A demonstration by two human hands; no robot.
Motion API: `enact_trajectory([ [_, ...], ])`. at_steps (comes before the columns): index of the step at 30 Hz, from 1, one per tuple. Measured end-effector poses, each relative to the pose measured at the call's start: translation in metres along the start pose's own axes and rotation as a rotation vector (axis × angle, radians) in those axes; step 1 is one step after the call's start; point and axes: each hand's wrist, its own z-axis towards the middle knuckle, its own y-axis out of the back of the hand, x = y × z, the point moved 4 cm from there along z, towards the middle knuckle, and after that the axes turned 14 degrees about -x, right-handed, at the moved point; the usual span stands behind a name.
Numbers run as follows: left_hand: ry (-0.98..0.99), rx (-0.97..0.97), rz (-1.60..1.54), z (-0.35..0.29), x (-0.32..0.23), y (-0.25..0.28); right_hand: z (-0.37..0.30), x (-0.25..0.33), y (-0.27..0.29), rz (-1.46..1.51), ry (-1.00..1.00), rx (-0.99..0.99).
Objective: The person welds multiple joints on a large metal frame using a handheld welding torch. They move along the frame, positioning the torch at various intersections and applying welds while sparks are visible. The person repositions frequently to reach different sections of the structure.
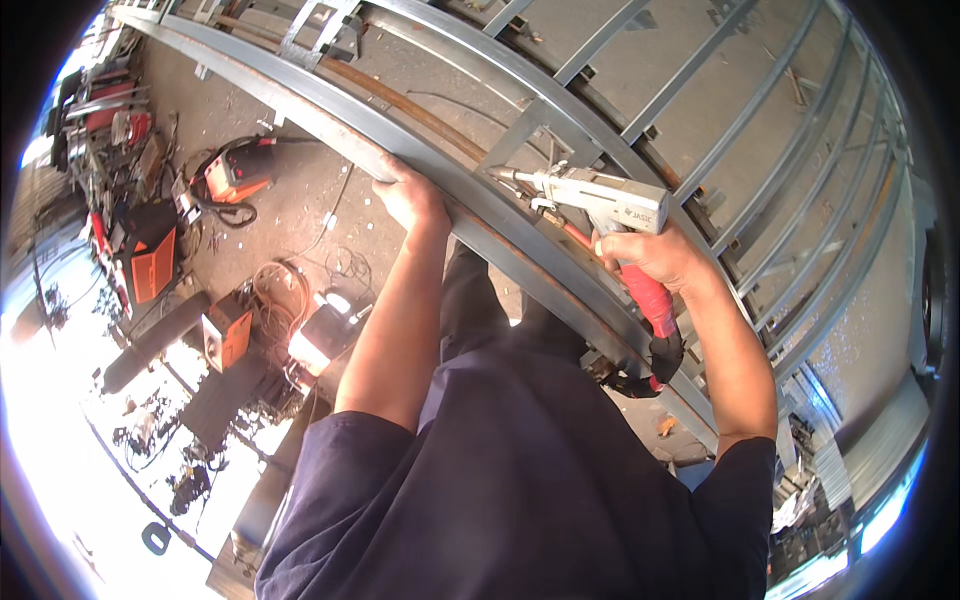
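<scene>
Right hand (655, 255) clenched around red-handled welding torch (610, 205), nozzle tip pointing left at a bracket on the steel frame rail (300, 95). Left hand (408, 192) grips that rail's lower edge. Beyond, on the floor: orange welding machines (230, 175).

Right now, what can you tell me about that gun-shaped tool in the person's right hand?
The welding gun has a pale grey, boxy body with a thin metal nozzle at its left end, aimed at a bracket on the steel frame. Below the body runs a red grip, wrapped by the right hand, and a black hose curls away under the beam. It lies nearly level, tip close to the frame; whether it touches cannot be told. The left hand holds the beam beside it.
</scene>
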Motion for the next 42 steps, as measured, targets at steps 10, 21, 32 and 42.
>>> enact_trajectory([
  [10,-0.047,-0.081,0.134,-0.002,-0.002,-0.004,0.026,-0.013,-0.001,0.022,-0.016,0.072],
  [21,-0.047,-0.07,0.095,0.002,0.001,-0.008,0.023,-0.014,0.0,-0.101,-0.04,0.115],
  [32,-0.004,-0.078,0.139,0.0,-0.005,-0.006,0.021,-0.013,-0.001,-0.11,-0.021,0.109],
  [42,-0.02,-0.081,0.186,-0.014,-0.021,0.002,0.019,-0.016,0.001,-0.166,-0.009,0.103],
])
